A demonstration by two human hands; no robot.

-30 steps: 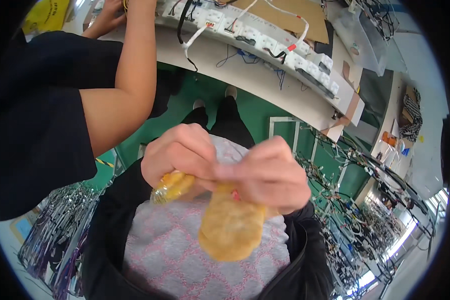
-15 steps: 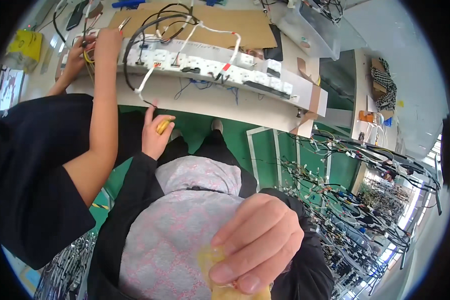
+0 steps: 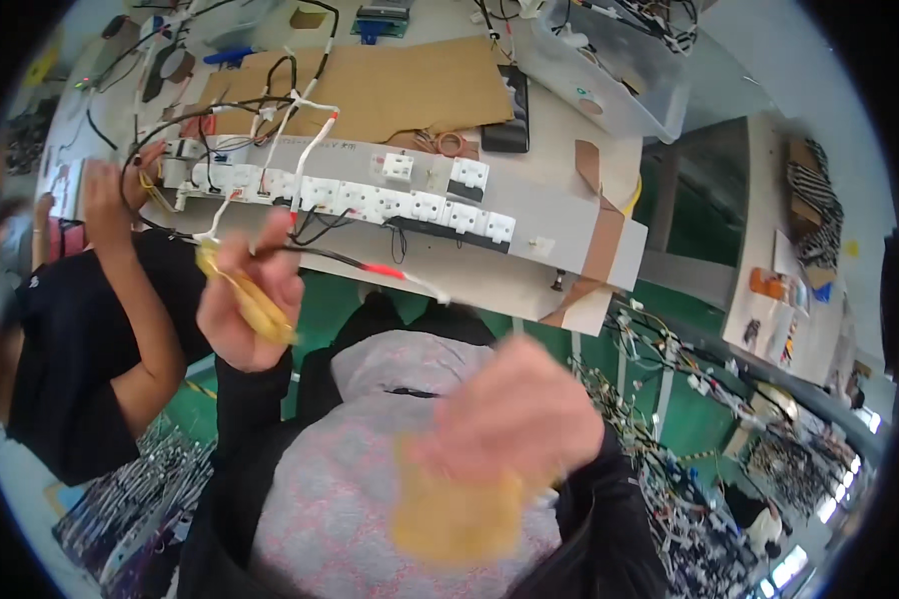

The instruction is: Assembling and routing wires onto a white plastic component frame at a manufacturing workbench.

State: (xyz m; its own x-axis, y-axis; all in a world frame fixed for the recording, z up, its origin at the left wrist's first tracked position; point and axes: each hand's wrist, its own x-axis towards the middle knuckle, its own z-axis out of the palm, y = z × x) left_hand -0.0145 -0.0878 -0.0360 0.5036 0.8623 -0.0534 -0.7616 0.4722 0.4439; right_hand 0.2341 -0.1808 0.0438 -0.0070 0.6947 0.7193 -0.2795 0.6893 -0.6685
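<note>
My left hand is raised near the bench's front edge, its fingers curled round a slim yellow object that looks like a tape roll seen edge-on. A black cable with a red band and a white tip runs rightward from the fingertips of that hand. In front of my chest is my right hand, smeared by motion, with its fingers bent together. A yellow, partly see-through thing hangs below its fingers; blur hides its exact kind. Behind the cable stands a long board bearing a row of white connector blocks.
Flat cardboard lies on the bench behind the board. A clear plastic bin of cables stands at the back right. At my left, a co-worker's hand is by the board. Bundled wires hang at my right.
My left hand has risen toward the left and now has the banded cable at its fingers. My right hand has moved slightly up, and more of its yellow thing shows. The view has shifted.
</note>
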